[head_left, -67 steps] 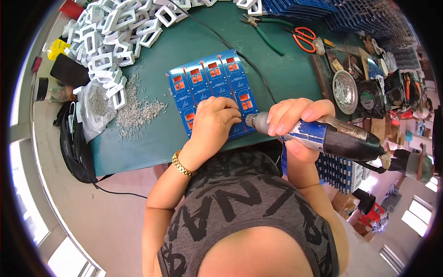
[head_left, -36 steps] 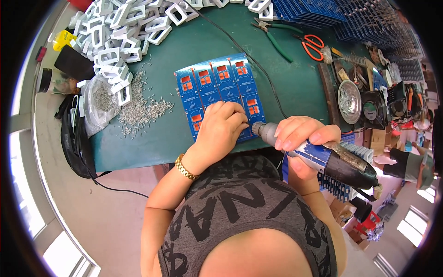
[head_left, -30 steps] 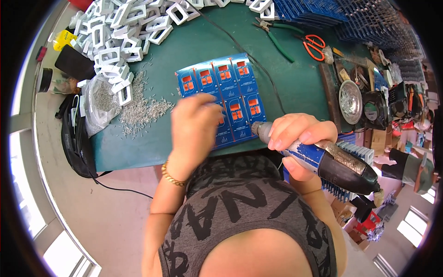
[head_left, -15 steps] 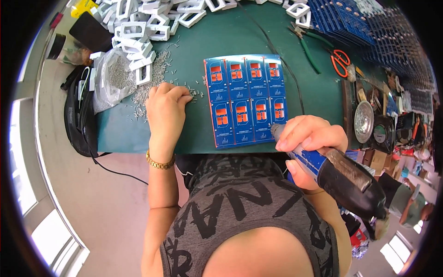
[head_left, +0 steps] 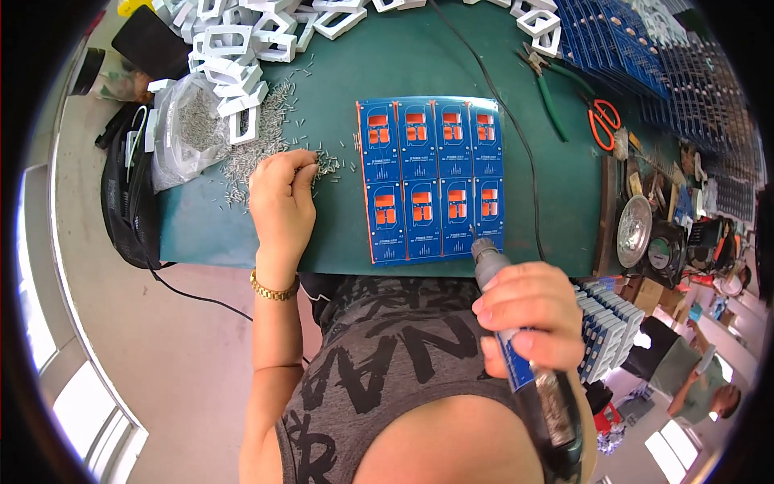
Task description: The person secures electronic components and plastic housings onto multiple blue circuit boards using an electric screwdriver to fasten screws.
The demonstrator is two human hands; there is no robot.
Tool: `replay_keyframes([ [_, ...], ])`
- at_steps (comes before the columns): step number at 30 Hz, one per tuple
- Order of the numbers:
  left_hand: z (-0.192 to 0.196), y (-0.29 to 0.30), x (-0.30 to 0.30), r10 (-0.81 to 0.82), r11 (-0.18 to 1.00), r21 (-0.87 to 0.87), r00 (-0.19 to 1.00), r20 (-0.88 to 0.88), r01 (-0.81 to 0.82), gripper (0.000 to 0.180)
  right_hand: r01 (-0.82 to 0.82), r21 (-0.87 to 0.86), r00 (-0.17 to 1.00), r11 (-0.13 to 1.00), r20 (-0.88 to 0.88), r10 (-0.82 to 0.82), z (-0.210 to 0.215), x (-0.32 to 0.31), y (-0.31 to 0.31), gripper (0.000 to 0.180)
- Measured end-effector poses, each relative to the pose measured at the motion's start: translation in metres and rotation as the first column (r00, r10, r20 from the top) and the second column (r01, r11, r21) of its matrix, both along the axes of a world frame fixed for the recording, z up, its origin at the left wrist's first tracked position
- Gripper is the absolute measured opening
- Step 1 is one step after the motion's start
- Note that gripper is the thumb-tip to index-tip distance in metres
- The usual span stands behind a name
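Note:
My right hand is wrapped round an electric screwdriver with a blue and black body. Its grey nose points at the lower right part of a blue circuit board panel; I cannot tell whether the bit touches. Orange shows through cut-outs in the panel's several sections, and an orange edge runs along its left side. My left hand, its fingers bent together, rests at the edge of a pile of small metal screws. What its fingertips hold, if anything, is hidden. A gold bracelet circles the left wrist.
White plastic frames lie heaped at the far left, beside a clear bag of screws. Green-handled pliers and orange-handled scissors lie right of a black cable. Blue boards stack at the far right; another person is beyond.
My right hand has drawn the screwdriver nearer to me and turned it steeper, its tip shifting slightly down. My left hand's fingers have curled in closer at the screw pile.

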State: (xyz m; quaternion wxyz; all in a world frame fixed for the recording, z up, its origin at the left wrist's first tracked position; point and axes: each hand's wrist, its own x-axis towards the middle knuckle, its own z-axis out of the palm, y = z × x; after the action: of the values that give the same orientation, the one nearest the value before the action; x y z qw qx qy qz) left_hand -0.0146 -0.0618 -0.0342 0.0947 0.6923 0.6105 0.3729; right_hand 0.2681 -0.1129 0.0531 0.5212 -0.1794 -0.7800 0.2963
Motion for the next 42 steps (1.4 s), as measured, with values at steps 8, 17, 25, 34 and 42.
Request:
replay_keyframes([
  [8, 0.036, -0.018, 0.036, -0.48, 0.869, 0.105, 0.876, -0.051, 0.483, 0.008, -0.07, -0.104, 0.997, 0.992, -0.048, 0.065, 0.001, 0.016, 0.004, 0.041],
  [17, 0.024, -0.026, 0.097, -0.722, 0.692, -0.244, 0.666, -0.19, 0.68, 0.012, -0.441, -0.102, 0.892, 0.892, 0.059, 0.448, 0.007, 0.007, 0.022, 0.024],
  [25, 0.015, -0.026, 0.094, -0.76, 0.647, -0.21, 0.598, -0.253, 0.733, 0.004, -0.356, -0.078, 0.934, 0.931, -0.041, 0.354, -0.002, 0.006, 0.019, 0.025],
  [34, 0.01, -0.025, 0.094, -0.73, 0.681, -0.148, 0.649, -0.214, 0.717, 0.008, -0.472, -0.082, 0.882, 0.878, -0.043, 0.47, -0.001, 0.007, 0.038, 0.022],
  [42, 0.011, -0.027, 0.097, -0.708, 0.703, -0.139, 0.669, -0.225, 0.697, 0.008, -0.467, -0.272, 0.884, 0.842, -0.149, 0.442, 0.007, 0.007, 0.051, 0.017],
])
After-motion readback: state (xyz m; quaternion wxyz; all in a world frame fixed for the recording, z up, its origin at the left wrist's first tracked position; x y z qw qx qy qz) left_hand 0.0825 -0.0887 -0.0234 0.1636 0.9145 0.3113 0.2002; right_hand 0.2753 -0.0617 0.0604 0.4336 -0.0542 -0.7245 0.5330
